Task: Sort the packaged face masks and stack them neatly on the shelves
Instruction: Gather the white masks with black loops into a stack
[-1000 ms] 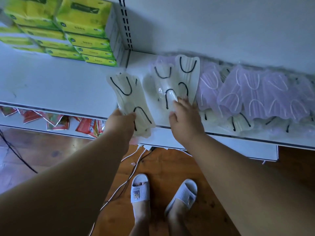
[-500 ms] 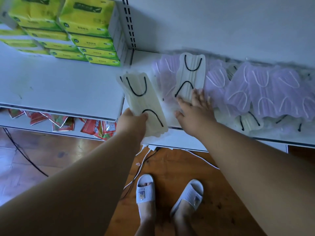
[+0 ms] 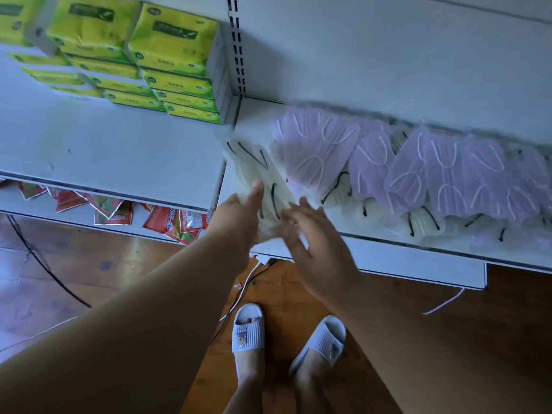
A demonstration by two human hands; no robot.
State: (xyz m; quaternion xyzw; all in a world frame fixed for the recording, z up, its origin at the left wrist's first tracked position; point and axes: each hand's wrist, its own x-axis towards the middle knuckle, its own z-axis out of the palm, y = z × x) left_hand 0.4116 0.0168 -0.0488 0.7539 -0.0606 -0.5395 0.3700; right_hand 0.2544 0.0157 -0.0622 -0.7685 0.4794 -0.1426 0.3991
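Observation:
My left hand (image 3: 239, 210) grips a blurred stack of pale yellow packaged masks with black ear loops (image 3: 257, 171) at the front left of the white shelf (image 3: 388, 252). My right hand (image 3: 310, 234) is beside it with fingers spread, its fingertips at the lower edge of the stack; whether it grips anything is unclear. To the right, purple packaged masks with white loops (image 3: 322, 144) lie overlapping in a loose row (image 3: 448, 171). More pale yellow masks (image 3: 424, 222) show partly from under them.
Yellow-green tissue packs (image 3: 176, 64) are stacked at the back of the left shelf (image 3: 104, 150). Red snack packets (image 3: 170, 219) lie on the lower shelf. Cables (image 3: 245, 288) trail on the wooden floor near my slippers (image 3: 248, 327).
My left hand brought its yellow mask stack right, onto the shelf beside the purple masks. My right hand left the single yellow mask it was pressing and came down to the stack.

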